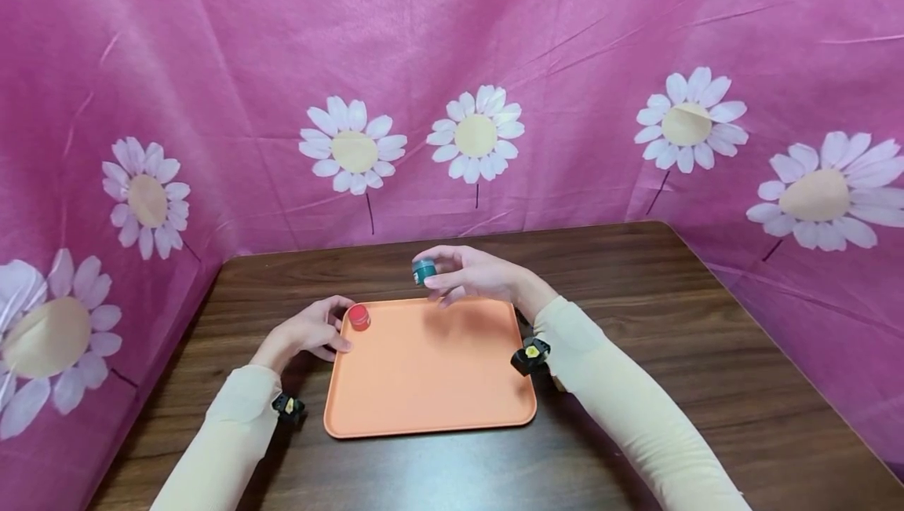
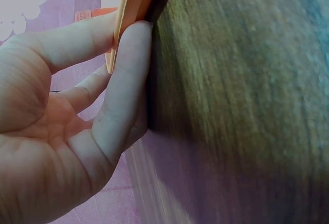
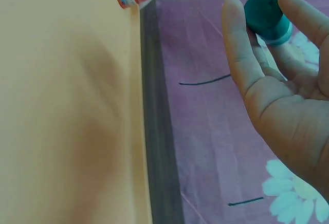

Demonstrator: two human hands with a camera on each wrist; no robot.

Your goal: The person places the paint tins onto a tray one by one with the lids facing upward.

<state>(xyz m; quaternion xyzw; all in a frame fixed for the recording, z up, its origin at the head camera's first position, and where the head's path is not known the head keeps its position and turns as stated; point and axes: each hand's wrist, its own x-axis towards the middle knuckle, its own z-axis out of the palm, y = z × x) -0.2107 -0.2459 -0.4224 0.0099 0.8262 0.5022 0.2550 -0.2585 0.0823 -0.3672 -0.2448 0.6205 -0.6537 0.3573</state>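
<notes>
Above the far edge of the orange tray point(image 1: 431, 370), my right hand point(image 1: 473, 274) pinches a small jar of teal-green paint point(image 1: 424, 271) between thumb and fingers. In the right wrist view the green jar point(image 3: 267, 16) is tilted and held off the tray. My left hand point(image 1: 314, 329) grips the tray's left edge near the far corner; the left wrist view has the tray rim point(image 2: 126, 23) between thumb and fingers point(image 2: 126, 80). A small red-lidded jar point(image 1: 359, 317) stands in the tray's far left corner, beside the left hand.
The tray lies on a dark wood-grain table point(image 1: 636, 323). Pink cloth point(image 1: 565, 32) with large white daisies hangs behind the table and along both sides. Each wrist wears a black strap-on camera mount point(image 1: 530, 355).
</notes>
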